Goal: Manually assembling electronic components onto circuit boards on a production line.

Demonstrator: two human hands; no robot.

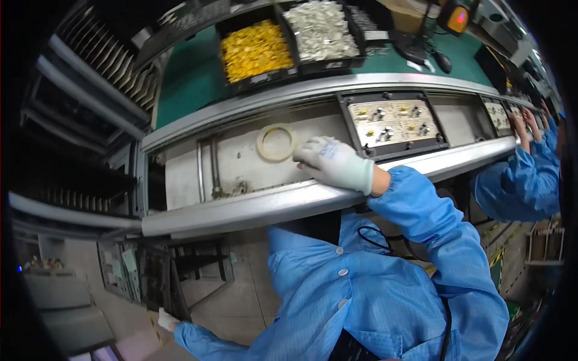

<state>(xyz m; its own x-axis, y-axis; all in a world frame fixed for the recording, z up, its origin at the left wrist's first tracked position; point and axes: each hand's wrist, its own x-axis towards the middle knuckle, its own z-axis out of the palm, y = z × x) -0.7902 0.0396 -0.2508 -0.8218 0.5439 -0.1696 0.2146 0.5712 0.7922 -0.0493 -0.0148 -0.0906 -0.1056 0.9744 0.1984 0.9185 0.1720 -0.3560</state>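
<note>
My right hand (pixel 334 161), in a white glove, rests over the near metal rail (pixel 259 207) of the conveyor. Its fingers are loosely bent, and I see nothing held in them. Just left of the fingertips, a cream-coloured tape roll (pixel 277 142) lies flat in the channel. Far down at the lower left, my gloved left hand (pixel 167 319) is beside the lower end of a dark rack or frame (pixel 161 280). Its fingers are too small to make out, so a grip on the frame cannot be confirmed. Right of my right hand, a black-framed pallet (pixel 394 123) carries pale boards with small components.
Beyond the channel, black bins hold yellow parts (pixel 256 51) and whitish parts (pixel 319 30) on a green mat (pixel 195 78). A slotted rack (pixel 108 60) stands at the left. At the right, a co-worker in a blue sleeve (pixel 521 183) works over another pallet (pixel 497 114).
</note>
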